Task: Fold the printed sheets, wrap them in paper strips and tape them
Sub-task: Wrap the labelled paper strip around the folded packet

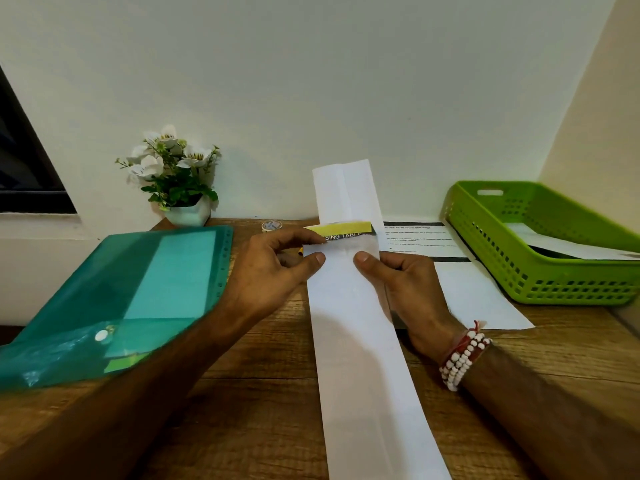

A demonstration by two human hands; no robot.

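Matt paper strip (360, 341), grainy wooden table (263, 393)

left hand (273, 268) + right hand (398, 282) pinch paper strip (360, 341) round folded sheet (341, 233) | green basket (540, 271) at table's (263, 393) right edge

The paper strip (360, 341) runs off the bottom edge, covering most of the folded sheet (346, 230); its lettering is half hidden. The green basket (519, 271) is clipped at right.
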